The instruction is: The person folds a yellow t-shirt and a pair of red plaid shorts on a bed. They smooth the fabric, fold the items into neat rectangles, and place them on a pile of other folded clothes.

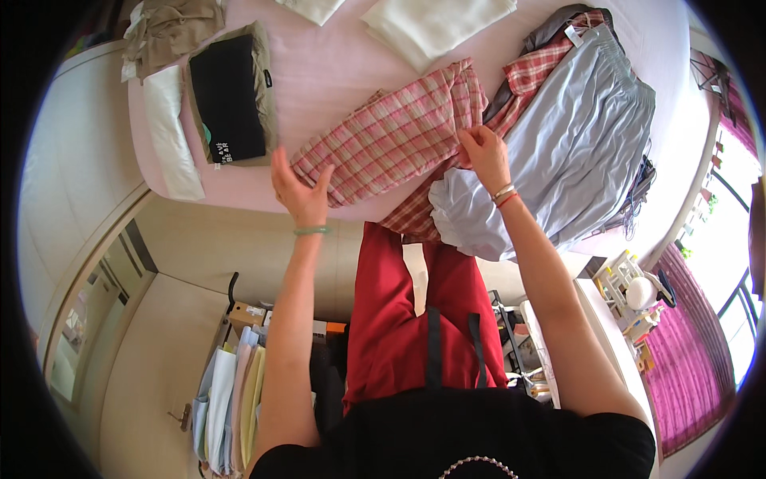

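A pink-and-red plaid garment [391,132] lies folded on the pink-covered bed [299,56], slanting up to the right. At its left end is my left hand [302,191], fingers spread and thumb near the lower left corner. My right hand [485,156] pinches the right edge of the cloth between thumb and fingertips. Partly under my right wrist spreads a light grey garment [558,136] with an elastic waistband. A darker red plaid piece [528,76] shows beneath it, and more of that red cloth hangs over the bed's front edge.
Left on the bed lie a folded black garment [229,96] on olive cloth, a white folded piece [173,132] and a crumpled tan garment [171,32]. White cloth [435,32] lies at the back. Below left stands a rack of hanging clothes [230,399]; a purple curtain [690,359] hangs right.
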`<act>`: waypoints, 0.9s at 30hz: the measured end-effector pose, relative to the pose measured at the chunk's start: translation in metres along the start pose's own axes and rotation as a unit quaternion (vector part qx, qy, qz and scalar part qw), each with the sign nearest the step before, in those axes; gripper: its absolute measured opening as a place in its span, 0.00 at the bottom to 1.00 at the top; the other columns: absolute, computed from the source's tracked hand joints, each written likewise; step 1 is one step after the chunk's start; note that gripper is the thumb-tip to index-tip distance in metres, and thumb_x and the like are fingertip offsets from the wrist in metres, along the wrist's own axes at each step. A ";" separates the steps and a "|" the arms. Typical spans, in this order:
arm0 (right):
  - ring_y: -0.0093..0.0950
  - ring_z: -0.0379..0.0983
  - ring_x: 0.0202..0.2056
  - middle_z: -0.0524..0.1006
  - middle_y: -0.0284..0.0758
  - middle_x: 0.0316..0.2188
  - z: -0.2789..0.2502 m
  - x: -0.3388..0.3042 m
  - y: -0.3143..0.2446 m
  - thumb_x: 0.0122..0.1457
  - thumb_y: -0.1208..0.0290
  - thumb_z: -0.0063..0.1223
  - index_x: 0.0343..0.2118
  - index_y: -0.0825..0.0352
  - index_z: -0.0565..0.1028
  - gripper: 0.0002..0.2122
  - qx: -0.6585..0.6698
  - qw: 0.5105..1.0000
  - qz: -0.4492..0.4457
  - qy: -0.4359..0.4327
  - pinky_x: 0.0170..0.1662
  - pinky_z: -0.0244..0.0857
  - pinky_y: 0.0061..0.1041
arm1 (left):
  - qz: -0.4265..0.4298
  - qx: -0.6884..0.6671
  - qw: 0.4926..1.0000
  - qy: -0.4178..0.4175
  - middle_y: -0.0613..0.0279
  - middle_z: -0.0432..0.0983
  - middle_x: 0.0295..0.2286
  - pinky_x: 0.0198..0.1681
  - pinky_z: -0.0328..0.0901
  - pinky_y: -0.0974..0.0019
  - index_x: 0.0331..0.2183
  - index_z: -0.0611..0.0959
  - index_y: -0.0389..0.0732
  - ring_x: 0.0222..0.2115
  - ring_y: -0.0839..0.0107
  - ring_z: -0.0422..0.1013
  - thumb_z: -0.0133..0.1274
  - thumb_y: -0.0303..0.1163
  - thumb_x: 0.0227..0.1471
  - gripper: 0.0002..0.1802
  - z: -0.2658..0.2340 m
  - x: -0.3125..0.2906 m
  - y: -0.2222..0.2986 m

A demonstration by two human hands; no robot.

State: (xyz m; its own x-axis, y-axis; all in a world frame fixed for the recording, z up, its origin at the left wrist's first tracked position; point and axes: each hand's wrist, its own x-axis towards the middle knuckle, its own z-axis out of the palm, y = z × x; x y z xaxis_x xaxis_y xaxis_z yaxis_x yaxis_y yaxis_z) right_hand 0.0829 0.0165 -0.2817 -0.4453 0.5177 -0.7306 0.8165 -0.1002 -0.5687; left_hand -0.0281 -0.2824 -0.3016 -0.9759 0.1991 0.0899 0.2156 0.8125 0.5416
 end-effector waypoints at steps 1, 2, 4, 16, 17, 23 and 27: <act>0.29 0.77 0.27 0.79 0.37 0.29 -0.003 -0.001 -0.012 0.55 0.71 0.57 0.36 0.67 0.78 0.08 0.007 0.999 0.029 -0.041 0.34 0.71 0.27 | 0.039 0.026 0.997 -0.056 0.56 0.70 0.49 0.56 0.56 0.55 0.53 0.71 0.41 0.52 0.61 0.64 0.68 0.39 0.41 0.38 -0.004 0.011 0.009; 0.29 0.77 0.32 0.78 0.37 0.35 0.002 0.002 -0.014 0.54 0.71 0.57 0.39 0.65 0.77 0.10 -0.016 0.999 -0.046 -0.020 0.37 0.71 0.28 | 0.078 0.052 0.990 -0.109 0.58 0.70 0.48 0.55 0.57 0.55 0.50 0.74 0.43 0.51 0.61 0.65 0.68 0.38 0.40 0.34 -0.003 0.022 0.016; 0.30 0.76 0.40 0.76 0.36 0.46 0.017 0.007 -0.021 0.53 0.73 0.57 0.45 0.62 0.76 0.15 -0.060 0.978 -0.197 0.018 0.42 0.70 0.30 | 0.109 0.081 0.975 -0.177 0.62 0.71 0.46 0.52 0.58 0.56 0.44 0.78 0.47 0.47 0.61 0.67 0.67 0.37 0.40 0.27 0.000 0.034 0.020; 0.28 0.64 0.51 0.72 0.26 0.37 -0.014 -0.011 -0.027 0.47 0.79 0.52 0.40 0.54 0.77 0.16 -0.415 0.770 -0.480 0.074 0.62 0.46 0.44 | 0.320 -0.014 0.908 -0.269 0.65 0.73 0.46 0.35 0.68 0.61 0.31 0.77 0.49 0.35 0.63 0.73 0.61 0.27 0.40 0.13 -0.042 -0.038 0.069; 0.28 0.65 0.50 0.72 0.26 0.37 -0.022 -0.022 -0.019 0.47 0.79 0.52 0.38 0.54 0.77 0.15 -0.423 0.771 -0.467 0.089 0.62 0.46 0.44 | 0.318 -0.032 0.905 -0.280 0.65 0.73 0.45 0.35 0.68 0.62 0.32 0.77 0.48 0.35 0.64 0.73 0.61 0.27 0.40 0.13 -0.043 -0.049 0.075; 0.28 0.66 0.48 0.72 0.26 0.37 -0.063 -0.077 0.048 0.47 0.79 0.52 0.35 0.55 0.78 0.13 -0.443 0.799 -0.394 0.096 0.59 0.50 0.41 | 0.267 -0.115 0.875 -0.387 0.66 0.74 0.43 0.36 0.69 0.61 0.35 0.77 0.45 0.36 0.61 0.73 0.59 0.27 0.46 0.11 -0.036 -0.119 0.094; 0.31 0.68 0.45 0.74 0.28 0.40 -0.083 -0.093 0.087 0.47 0.80 0.54 0.36 0.57 0.78 0.13 -0.409 0.832 -0.368 0.066 0.54 0.56 0.38 | 0.141 -0.230 0.866 -0.421 0.61 0.76 0.41 0.40 0.69 0.59 0.40 0.78 0.42 0.39 0.56 0.73 0.58 0.29 0.49 0.14 -0.021 -0.127 0.089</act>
State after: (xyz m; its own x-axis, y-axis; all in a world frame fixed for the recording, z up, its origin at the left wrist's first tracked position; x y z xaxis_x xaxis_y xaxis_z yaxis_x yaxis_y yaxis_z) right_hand 0.2257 0.0306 -0.2321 -0.9351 0.2778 -0.2198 0.3421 0.8695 -0.3562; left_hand 0.1142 -0.2465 -0.2472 -0.4735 0.8402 -0.2644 0.2148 0.4013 0.8904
